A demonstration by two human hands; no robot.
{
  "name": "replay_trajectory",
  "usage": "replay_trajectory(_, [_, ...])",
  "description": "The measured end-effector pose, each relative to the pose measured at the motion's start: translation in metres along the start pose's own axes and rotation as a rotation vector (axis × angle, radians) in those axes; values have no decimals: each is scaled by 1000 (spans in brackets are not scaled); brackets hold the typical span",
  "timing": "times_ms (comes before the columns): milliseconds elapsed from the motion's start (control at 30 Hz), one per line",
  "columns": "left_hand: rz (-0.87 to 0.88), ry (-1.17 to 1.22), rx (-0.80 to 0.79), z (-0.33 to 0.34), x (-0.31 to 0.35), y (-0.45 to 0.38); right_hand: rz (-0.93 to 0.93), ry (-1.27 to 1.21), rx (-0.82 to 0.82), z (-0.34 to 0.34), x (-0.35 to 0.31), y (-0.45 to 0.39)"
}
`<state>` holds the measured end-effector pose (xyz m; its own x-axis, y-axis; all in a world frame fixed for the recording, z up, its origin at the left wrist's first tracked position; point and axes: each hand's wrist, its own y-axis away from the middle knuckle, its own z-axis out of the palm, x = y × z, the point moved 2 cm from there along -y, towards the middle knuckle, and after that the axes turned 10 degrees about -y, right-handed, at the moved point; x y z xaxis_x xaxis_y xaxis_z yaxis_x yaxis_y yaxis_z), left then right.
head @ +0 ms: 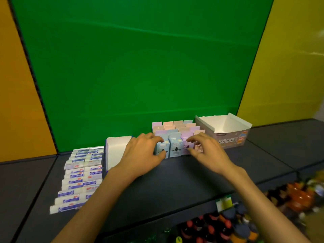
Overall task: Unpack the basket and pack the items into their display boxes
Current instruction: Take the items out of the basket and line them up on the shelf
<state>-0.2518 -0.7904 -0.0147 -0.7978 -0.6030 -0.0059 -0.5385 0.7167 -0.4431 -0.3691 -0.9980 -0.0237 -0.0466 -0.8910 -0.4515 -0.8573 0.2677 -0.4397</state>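
Both hands reach over the dark bench (175, 181): left hand (145, 153) pinches a blue carton (162, 149), right hand (205, 151) curls round a purple carton (187, 146), fronting pastel rows between two empty display boxes (222, 130).

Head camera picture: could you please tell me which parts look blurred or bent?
Head view: the bottles on the lower shelf at bottom right are smeared and out of focus; the small pastel boxes between the hands are soft, their print unreadable; the wide lens bends the green backdrop edges outward.
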Motion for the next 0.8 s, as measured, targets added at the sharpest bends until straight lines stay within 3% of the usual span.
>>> replay_trajectory(300, [62,47,-28,9,87,-11,93,42,-7,-45,54,58])
replay_trajectory(800, [-195,-36,-12,9,206,-17,-72,-53,-107,-107,156,85])
